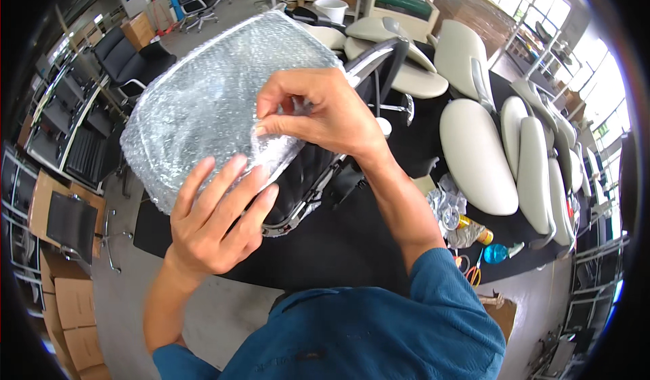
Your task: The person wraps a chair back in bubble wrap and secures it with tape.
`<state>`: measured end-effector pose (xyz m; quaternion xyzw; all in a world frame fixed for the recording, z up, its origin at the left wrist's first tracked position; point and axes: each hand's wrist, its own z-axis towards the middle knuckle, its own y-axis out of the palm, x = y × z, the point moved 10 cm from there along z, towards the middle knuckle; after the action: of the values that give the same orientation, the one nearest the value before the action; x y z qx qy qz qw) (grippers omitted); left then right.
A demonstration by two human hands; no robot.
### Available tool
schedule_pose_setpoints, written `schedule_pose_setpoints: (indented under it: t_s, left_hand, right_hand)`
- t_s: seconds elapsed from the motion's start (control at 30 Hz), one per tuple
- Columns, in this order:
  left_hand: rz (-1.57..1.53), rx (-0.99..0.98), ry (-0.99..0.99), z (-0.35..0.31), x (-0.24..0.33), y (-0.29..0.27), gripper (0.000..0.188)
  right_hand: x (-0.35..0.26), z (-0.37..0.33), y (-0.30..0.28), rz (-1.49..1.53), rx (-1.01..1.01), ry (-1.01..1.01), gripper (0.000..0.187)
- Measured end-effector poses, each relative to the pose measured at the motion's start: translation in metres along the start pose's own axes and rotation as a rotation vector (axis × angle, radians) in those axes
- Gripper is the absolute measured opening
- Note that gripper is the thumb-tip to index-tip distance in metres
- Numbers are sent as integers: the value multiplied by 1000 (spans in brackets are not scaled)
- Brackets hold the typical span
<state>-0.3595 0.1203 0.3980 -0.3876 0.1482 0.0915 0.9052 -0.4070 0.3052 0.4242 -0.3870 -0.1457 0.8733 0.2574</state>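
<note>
A large sheet of clear bubble wrap (203, 89) covers a padded chair part with black upholstery (292, 183) and a shiny metal edge, which show at its near right side. With thumb and forefinger pinched together, my right hand (328, 112) grips the bubble wrap near its middle right. My left hand (220, 227) is open, its fingers spread over the near edge of the wrap; it looks slightly blurred. The wrapped piece lies on a black-covered table (365, 244). What is under the wrap is mostly hidden.
Cream armrest-like pads (477, 156) lie along the table's right side. Orange-handled scissors (472, 275), a blue bottle (496, 253) and crumpled clear plastic (443, 210) sit at its near right. Behind are a white bucket (331, 9) and a black office chair (132, 58). Cardboard boxes (74, 302) stand lower left.
</note>
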Motion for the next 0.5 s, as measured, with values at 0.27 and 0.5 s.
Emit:
schedule_pose_setpoints:
  t_s: [0.27,0.5]
  left_hand:
    - [79,-60,-151,37,-12,29,31]
    - [79,-100,-279,29,-18,33,34]
  right_hand:
    - [3,-22,-13,-346,356,-289,26]
    - [-13,-129,16,-326,687,-382,46]
